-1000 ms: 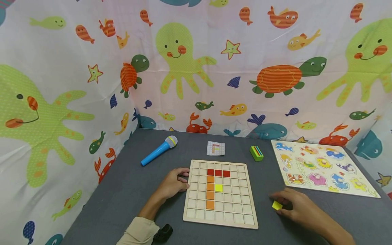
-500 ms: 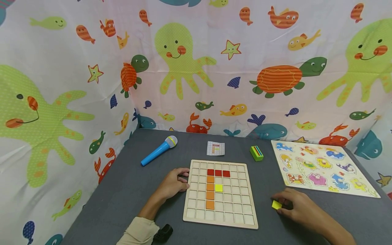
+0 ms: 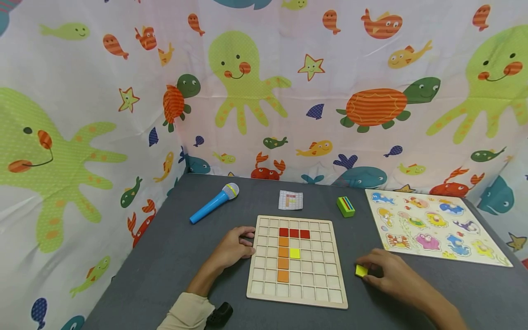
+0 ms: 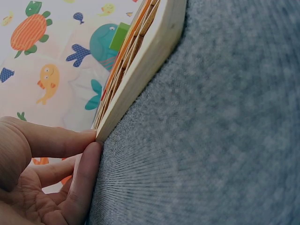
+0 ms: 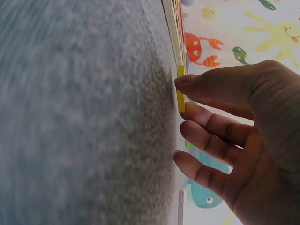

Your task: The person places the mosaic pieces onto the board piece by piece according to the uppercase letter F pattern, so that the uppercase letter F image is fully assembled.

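Observation:
My right hand [image 3: 385, 272] pinches a yellow square tile [image 3: 361, 271] just above the grey table, right of the wooden grid board. In the right wrist view the thumb and a finger hold this thin tile [image 5: 181, 89] on edge, the other fingers loosely bent. The wooden grid board [image 3: 305, 293] lies flat in the middle. Set in it are a row of red tiles [image 3: 294, 233], a column of orange tiles [image 3: 283, 252] and one yellow tile [image 3: 294, 253]. My left hand [image 3: 231, 247] rests its thumb and fingertips against the board's left edge, also visible in the left wrist view.
Behind the board lies a small pattern card [image 3: 290, 200]. A blue toy microphone [image 3: 214, 203] is at the back left. A green block with coloured stripes [image 3: 345, 206] stands to the right, beside a sea-animal puzzle board [image 3: 437, 224]. A patterned cloth [image 3: 313, 114] hangs behind the table.
My right hand has moved left with the yellow tile, closer to the grid board. The left hand and the board stay where they were.

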